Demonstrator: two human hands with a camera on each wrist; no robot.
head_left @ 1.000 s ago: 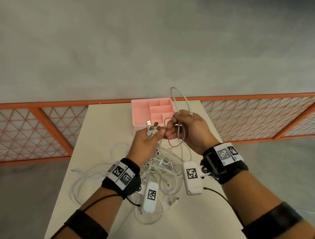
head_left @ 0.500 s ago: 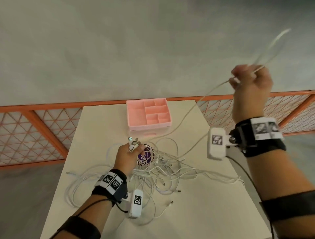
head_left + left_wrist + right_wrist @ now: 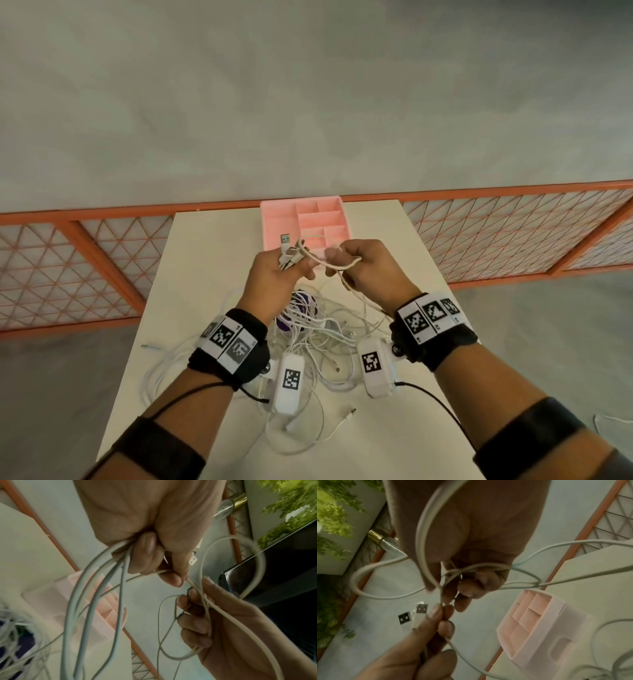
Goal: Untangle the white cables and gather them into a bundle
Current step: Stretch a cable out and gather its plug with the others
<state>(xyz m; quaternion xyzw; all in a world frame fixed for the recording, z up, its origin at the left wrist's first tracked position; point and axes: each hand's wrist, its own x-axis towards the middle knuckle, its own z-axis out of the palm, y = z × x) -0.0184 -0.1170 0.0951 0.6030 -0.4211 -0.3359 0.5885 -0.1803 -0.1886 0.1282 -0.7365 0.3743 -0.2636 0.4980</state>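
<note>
A person stands over a pale table point(image 3: 205, 274), both hands raised above a loose heap of white cables point(image 3: 318, 339) that lies on the tabletop between the wrists. The left hand point(image 3: 274, 274) is curled around several cable ends, with metal plugs point(image 3: 286, 240) sticking up past the knuckles; the left wrist view shows the thick strands running down from this fist toward the heap. The right hand point(image 3: 370, 270), just beside it, is curled around loops of one cable point(image 3: 339, 265), which bridges the small gap between the hands and then trails down into the heap. A pink divided tray point(image 3: 274, 219) sits at the far edge of the table, with no cable in it as far as can be seen. Something purple point(image 3: 301, 301) lies under the heap, mostly hidden. The likely trouble: the trailing strand still runs through the tangle, so a firm pull could tighten a knot or drag the whole heap off the table. The plugs in the left hand could also slip out if that grip loosens while a new loop is passed across. A single plug point(image 3: 351, 411) lies near the front of the table.
</note>
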